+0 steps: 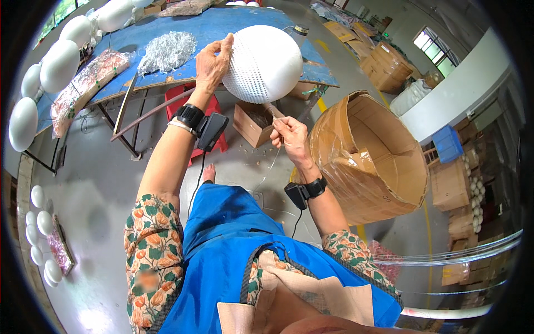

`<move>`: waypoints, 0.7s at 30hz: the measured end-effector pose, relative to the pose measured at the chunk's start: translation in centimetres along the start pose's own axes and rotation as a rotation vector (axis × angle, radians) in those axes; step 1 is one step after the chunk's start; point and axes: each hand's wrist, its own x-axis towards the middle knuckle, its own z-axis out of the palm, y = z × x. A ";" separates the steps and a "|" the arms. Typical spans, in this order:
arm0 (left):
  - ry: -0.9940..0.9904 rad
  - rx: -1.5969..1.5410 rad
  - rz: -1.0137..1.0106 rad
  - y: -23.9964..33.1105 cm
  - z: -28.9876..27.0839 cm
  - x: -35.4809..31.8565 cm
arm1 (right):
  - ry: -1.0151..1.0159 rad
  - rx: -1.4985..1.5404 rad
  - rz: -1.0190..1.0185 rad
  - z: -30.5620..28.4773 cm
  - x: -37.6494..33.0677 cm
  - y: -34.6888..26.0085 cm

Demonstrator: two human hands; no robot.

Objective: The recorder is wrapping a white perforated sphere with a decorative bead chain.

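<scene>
Ball (262,64): white, dimpled, large; upper centre of frame, raised in front of blue table (167,33).
Left hand (213,62): flat against ball's left side, fingers spread over its curve, thumb up; steadying rather than clamped.
Right hand (289,136): below ball, centre frame, fingers closed around thin stick (272,109) running up into ball's underside.
Wire (271,164): thin, trailing down from right hand.
Cardboard drum (370,158): open, tipped, right of centre.
White strand pile (167,51): on table, left of ball.
White ovals (58,64): along upper-left rim.
Small box (251,123): on floor beneath ball.
</scene>
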 end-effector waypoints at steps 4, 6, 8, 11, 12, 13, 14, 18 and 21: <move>-0.038 0.051 0.196 -1.8 -0.1 -0.5 | -0.012 0.015 -0.009 0.4 0.4 -0.2; -0.057 0.146 0.222 -1.6 0.1 -0.7 | -0.011 0.034 -0.016 0.4 0.7 -0.3; -0.075 0.113 0.213 -1.5 0.2 -0.6 | -0.004 0.028 -0.018 0.7 0.9 -0.4; 0.015 0.096 0.209 -1.6 0.4 -0.5 | -0.015 0.051 -0.041 1.0 1.3 -0.5; 0.125 0.109 0.210 -1.6 0.5 -0.5 | -0.010 0.059 -0.041 1.1 1.4 -0.6; 0.214 0.125 0.273 -1.6 0.6 -0.5 | -0.011 0.060 -0.014 1.2 1.6 -0.8; 0.209 0.129 0.272 -1.2 0.5 -0.6 | -0.013 0.059 0.015 1.3 1.6 -1.0; 0.111 0.123 0.191 -0.5 0.3 -0.7 | -0.020 0.097 -0.018 1.4 2.0 -0.8; 0.073 0.062 0.129 -0.1 0.2 -1.1 | -0.016 0.081 -0.028 1.6 2.2 -0.9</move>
